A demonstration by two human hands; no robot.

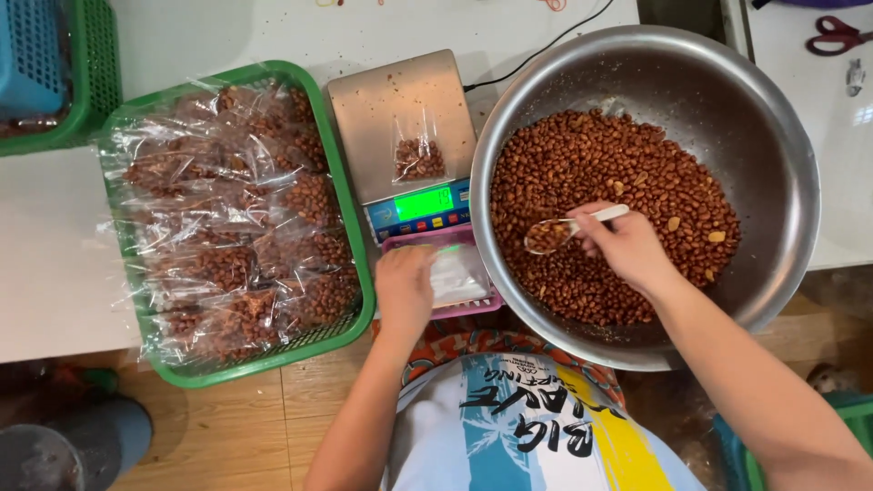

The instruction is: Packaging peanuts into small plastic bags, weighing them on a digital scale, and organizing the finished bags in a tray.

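A white desk (273, 36) carries the work, seen from above. Largest on it is a round steel bowl (773, 109) at the right, overhanging the desk's near edge and holding a deep layer of roasted peanuts (591, 164). At the left stands a green plastic basket (350, 218) filled with clear sealed bags of peanuts (227, 218), stacked to the rim. Between basket and bowl sits a digital scale (400, 100) with a steel platform and a lit green display; one small clear bag (418, 156), partly filled with peanuts, lies on the platform. Just in front of the scale is a pink tray (482, 307) holding a stack of empty clear bags (459, 273). The right hand (627, 244) is over the bowl, fingers closed around the white handle of a spoon (568, 227) whose scoop carries a few peanuts just above the heap. The left hand (405, 289) rests palm down on the pink tray, fingers curled loosely on the bag stack, gripping nothing discernible. Red-handled scissors (837, 35) lie on a second surface at the far right.
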